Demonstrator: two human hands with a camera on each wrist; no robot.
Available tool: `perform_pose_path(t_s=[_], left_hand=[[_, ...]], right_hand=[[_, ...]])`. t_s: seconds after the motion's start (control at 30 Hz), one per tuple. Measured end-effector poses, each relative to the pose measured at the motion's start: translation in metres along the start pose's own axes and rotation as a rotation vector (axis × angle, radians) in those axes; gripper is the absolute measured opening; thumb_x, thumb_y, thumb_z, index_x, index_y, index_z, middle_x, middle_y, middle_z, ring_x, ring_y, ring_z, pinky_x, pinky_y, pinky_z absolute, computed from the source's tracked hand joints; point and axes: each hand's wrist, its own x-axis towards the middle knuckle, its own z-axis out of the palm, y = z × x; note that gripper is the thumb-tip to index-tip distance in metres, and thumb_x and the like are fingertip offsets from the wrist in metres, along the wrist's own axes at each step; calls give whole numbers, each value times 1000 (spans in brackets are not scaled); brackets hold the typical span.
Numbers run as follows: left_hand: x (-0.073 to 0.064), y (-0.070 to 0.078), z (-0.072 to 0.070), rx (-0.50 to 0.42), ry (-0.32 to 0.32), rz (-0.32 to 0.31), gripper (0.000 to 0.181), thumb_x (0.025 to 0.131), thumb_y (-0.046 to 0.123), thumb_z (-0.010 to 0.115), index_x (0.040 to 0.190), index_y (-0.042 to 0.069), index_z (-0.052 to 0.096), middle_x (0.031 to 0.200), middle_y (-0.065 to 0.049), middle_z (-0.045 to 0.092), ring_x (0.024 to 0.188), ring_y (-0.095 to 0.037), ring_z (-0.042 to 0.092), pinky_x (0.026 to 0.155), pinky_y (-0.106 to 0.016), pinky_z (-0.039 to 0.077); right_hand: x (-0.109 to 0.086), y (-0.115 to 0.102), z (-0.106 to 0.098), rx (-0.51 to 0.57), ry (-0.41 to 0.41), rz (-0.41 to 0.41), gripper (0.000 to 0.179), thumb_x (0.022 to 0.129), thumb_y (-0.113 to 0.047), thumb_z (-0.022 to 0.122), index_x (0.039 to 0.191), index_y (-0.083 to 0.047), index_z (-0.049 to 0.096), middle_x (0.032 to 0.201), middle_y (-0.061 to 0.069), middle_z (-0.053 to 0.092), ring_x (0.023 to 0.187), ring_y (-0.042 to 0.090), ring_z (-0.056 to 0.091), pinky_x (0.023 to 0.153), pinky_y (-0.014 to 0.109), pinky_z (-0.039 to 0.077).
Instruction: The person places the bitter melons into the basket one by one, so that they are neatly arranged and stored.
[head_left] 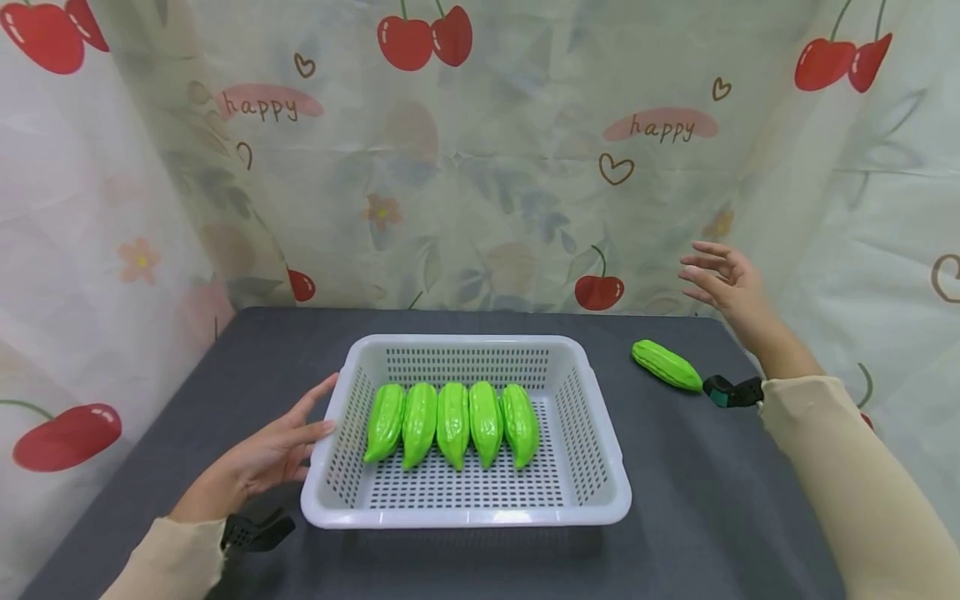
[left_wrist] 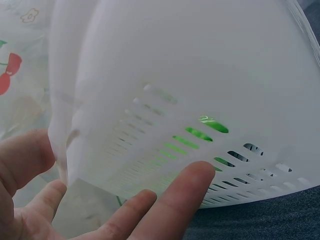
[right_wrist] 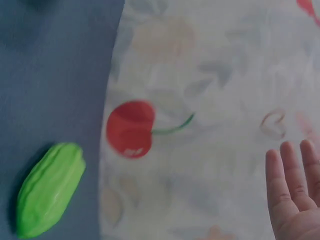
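Note:
My left hand grips the left rim of a white perforated plastic basket, with the thumb at the rim's top and other fingers against the outer side. Seen close in the left wrist view, its fingers lie along the slotted wall. Several bright green bitter melons lie in a row inside. Another bitter melon rests on the table to the basket's right, also visible in the right wrist view. Above and beyond it my right hand is raised, fingers loosely spread and holding nothing.
The basket stands on a dark grey table. A pale curtain printed with cherries, hearts and the word happy hangs along the back and both sides. Each wrist wears a small black device.

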Motion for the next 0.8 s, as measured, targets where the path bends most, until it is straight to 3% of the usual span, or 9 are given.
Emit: perform_pose_path(t_s=[0.17, 0.27, 0.33, 0.47, 0.57, 0.8], left_hand=[[1, -1, -1, 2, 4, -1, 82, 100, 26, 52, 149, 51, -8, 158, -24, 13, 116, -35, 61, 89, -61, 50], [1, -1, -1, 2, -5, 3, 81, 101, 26, 52, 149, 51, -8, 157, -25, 12, 115, -35, 61, 89, -61, 50], [2, -1, -2, -3, -9, 5, 82, 101, 25, 52, 150, 50, -9, 157, -25, 13, 115, -35, 62, 89, -61, 50], [2, -1, -2, -15, -23, 10, 82, 101, 24, 52, 150, 48, -9, 156, -26, 14, 114, -34, 63, 89, -61, 50], [3, -2, -2, -16, -23, 11, 82, 101, 23, 52, 150, 49, -7, 156, -25, 16, 113, -34, 63, 89, -61, 50], [2, -2, -2, -7, -19, 22, 82, 100, 23, 52, 150, 50, -8, 156, -26, 15, 113, -35, 63, 89, -60, 50]], right_hand=[[1, 23, -17, -91, 48, 80, 52, 98, -18, 56, 145, -14, 35, 120, -12, 50, 107, -1, 54, 83, 11, 51], [2, 39, -24, -207, 49, 114, 59, 99, -26, 55, 150, -15, 29, 128, -7, 48, 114, 1, 51, 86, 10, 49], [1, 48, -27, -286, 46, 147, 62, 99, -32, 53, 152, -18, 26, 138, 2, 45, 122, 8, 49, 94, 15, 48], [-2, 64, -31, -363, 39, 232, 70, 97, -43, 52, 155, -21, 19, 155, 18, 28, 141, 31, 33, 112, 41, 36], [-5, 77, -33, -361, 39, 287, 76, 96, -48, 52, 156, -19, 15, 156, 23, 23, 142, 40, 26, 113, 56, 28], [-18, 116, -35, -380, 54, 408, 90, 92, -55, 55, 156, -12, 10, 156, 27, 19, 140, 49, 24, 109, 66, 25]])
